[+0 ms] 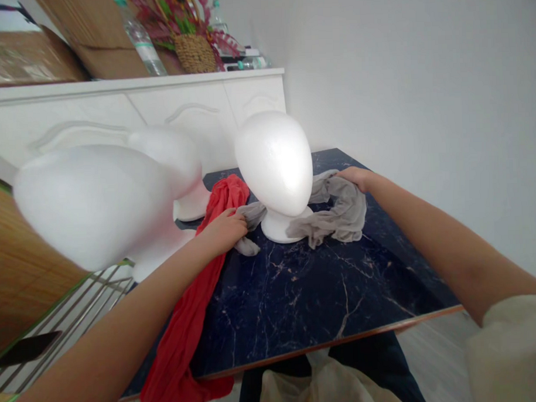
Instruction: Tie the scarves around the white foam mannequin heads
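A white foam head form stands upright on a dark blue marbled table. A grey scarf lies around the back of its base, with one end on each side. My left hand is closed on the scarf's left end, beside a red scarf. My right hand grips the grey scarf's right part just behind the head form.
Two more white foam heads stand at the left. The red scarf trails off the table's near edge. A wire rack sits at lower left. A white cabinet at the back holds a flower basket and a bottle.
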Motion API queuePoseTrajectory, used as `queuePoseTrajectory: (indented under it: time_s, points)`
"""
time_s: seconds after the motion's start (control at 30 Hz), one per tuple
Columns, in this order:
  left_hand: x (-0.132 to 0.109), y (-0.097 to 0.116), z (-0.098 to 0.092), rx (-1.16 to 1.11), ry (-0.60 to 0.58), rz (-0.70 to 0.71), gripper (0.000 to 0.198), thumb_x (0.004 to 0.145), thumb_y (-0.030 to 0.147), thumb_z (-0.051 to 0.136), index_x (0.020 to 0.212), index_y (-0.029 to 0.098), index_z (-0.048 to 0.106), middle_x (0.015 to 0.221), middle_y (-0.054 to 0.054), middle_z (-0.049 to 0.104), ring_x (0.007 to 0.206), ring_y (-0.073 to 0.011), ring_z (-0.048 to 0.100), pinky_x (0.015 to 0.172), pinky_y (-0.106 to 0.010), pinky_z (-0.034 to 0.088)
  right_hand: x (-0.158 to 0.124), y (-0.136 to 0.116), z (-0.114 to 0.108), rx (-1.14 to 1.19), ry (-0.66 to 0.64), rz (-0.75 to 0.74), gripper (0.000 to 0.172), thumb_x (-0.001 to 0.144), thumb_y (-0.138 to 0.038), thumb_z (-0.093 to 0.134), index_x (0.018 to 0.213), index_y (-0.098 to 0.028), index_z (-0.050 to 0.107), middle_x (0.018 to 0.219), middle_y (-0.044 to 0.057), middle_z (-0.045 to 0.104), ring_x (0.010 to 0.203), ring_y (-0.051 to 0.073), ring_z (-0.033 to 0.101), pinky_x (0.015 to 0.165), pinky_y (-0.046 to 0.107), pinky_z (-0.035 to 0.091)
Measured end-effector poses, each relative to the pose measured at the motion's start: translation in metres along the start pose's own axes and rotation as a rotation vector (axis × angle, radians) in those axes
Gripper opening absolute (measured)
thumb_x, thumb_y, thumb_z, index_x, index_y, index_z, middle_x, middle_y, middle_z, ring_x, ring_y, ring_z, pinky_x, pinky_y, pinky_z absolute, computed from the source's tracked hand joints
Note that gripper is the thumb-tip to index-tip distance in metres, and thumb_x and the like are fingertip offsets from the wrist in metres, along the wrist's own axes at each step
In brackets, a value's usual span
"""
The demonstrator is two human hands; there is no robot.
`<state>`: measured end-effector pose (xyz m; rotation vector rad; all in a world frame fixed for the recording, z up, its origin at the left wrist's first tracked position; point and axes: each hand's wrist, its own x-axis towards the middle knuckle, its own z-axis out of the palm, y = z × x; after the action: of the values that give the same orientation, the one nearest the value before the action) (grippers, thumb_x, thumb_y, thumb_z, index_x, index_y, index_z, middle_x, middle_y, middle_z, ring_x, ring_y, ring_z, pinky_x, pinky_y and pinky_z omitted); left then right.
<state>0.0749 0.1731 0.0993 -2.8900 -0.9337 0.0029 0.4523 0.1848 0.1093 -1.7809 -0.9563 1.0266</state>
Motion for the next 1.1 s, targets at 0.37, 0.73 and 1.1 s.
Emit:
queuePoseTrajectory:
  time_s: [0.37, 0.73, 1.1]
  points:
    - [0.025, 0.049, 0.018, -0.686, 0.394, -0.200, 0.082, 0.078, 0.034, 0.072, 0.145, 0.015, 0.029, 0.150, -0.019, 0.040, 0.140, -0.0282, 0.041, 0.116, -0.045, 0.037, -0.042, 0.033, 0.000, 0.199, -0.294, 0.185, 0.029, 0.065, -0.015, 0.083, 0.092, -0.018, 0.072, 0.089, 0.011, 0.074, 0.084, 0.027, 0.070, 0.070, 0.041, 0.060]
    - [0.091, 0.094, 0.036, -1.094, 1.012, -0.510, 0.102, 0.050, 0.014, 0.091, 0.135, 0.016, 0.035, 0.143, -0.019, 0.050, 0.131, -0.0243, 0.052, 0.116, -0.043, 0.038, -0.095, 0.039, 0.059, 0.442, -0.291, -0.037, 0.027, 0.072, -0.010, 0.071, 0.098, -0.016, 0.070, 0.089, 0.008, 0.076, 0.075, 0.025, 0.072, 0.070, 0.038, 0.061]
    - [-0.102, 0.125, -0.056, -0.932, 1.023, -0.622, 0.086, 0.060, 0.041, 0.087, 0.136, 0.022, 0.051, 0.140, -0.008, 0.058, 0.132, -0.0300, 0.052, 0.116, -0.052, 0.040, -0.098, 0.057, 0.025, 0.605, -0.181, 0.058, 0.015, 0.079, -0.018, 0.071, 0.094, -0.015, 0.073, 0.087, 0.010, 0.077, 0.070, 0.025, 0.073, 0.068, 0.034, 0.062]
